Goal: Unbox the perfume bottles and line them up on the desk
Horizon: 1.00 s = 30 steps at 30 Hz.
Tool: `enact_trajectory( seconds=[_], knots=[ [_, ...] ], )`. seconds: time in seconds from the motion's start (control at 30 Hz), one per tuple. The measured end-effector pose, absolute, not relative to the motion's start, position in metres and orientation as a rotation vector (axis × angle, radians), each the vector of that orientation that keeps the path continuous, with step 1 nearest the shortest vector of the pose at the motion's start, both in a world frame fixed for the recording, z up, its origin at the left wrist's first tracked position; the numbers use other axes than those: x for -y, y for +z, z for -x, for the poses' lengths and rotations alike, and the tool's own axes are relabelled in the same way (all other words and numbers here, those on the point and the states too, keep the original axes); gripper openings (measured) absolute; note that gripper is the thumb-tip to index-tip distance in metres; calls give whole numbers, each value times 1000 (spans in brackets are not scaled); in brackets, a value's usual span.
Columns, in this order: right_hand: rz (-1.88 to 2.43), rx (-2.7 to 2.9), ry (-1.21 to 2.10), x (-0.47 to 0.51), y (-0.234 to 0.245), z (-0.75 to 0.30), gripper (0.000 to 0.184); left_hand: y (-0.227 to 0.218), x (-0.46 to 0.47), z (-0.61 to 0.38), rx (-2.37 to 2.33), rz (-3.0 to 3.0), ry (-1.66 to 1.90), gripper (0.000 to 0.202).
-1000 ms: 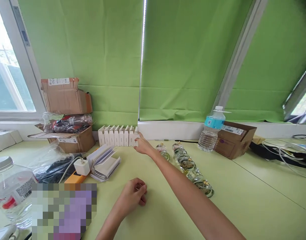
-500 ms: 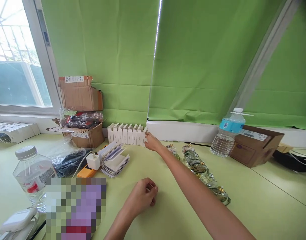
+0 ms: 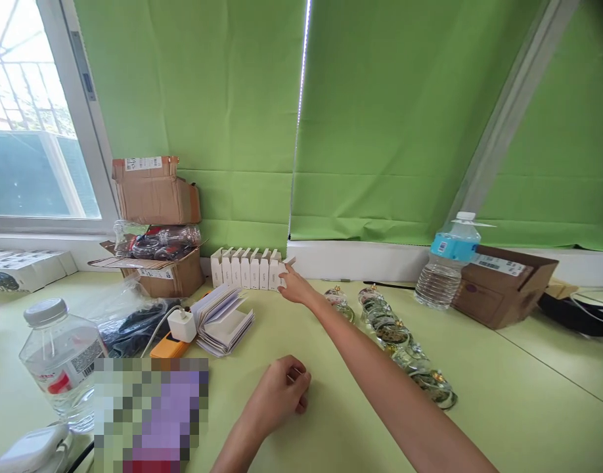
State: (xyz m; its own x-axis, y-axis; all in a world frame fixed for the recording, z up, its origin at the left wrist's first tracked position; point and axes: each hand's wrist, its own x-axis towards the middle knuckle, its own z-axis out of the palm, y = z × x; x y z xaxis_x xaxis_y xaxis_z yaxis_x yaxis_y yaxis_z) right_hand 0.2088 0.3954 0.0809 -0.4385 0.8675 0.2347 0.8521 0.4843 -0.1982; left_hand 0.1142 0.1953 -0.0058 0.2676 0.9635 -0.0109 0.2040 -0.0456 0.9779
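A row of several small white boxes [image 3: 245,269] stands upright along the back of the table, tops open with flaps raised. At the row's right end, my right hand [image 3: 296,287] reaches out with its fingers on the last white box [image 3: 275,274]; its fingertips are partly hidden. My left hand [image 3: 286,392] rests loosely curled over the front middle of the table, and no object shows in it. Right of my right forearm lies a line of clear-wrapped round items with gold-coloured bits [image 3: 387,328]. A stack of folded white paper or flat cartons [image 3: 226,322] lies left of centre.
Brown cardboard boxes [image 3: 156,197] are stacked at back left. A water bottle [image 3: 60,361], a white charger [image 3: 182,325] and a pixelated area stand front left. Another bottle [image 3: 444,263] and an open brown box [image 3: 503,289] stand right. Green blinds [image 3: 410,118] hang behind.
The camera view has shifted slightly. My right hand stays at the end of the row of boxes, its fingers a little changed in pose. My left hand stays curled in place.
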Motion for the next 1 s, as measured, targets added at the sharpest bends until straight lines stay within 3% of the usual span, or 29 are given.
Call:
enact_trajectory(
  seconds=[0.3,0.47,0.7,1.0],
  knots=[
    [1331,2376,42,-368,82,-200,38,4,-191,-118,-1230,-1555,945,23],
    [1267,2373,25,-316,86,-206,34,14,-191,-113,-1471,-1601,1135,21],
    [1156,2305,77,-230,91,-212,35,16,-192,-105,-1688,-1606,1392,52],
    [948,2351,369,-195,106,-221,36,20,-194,-100,-1555,-1626,1404,22]
  ],
)
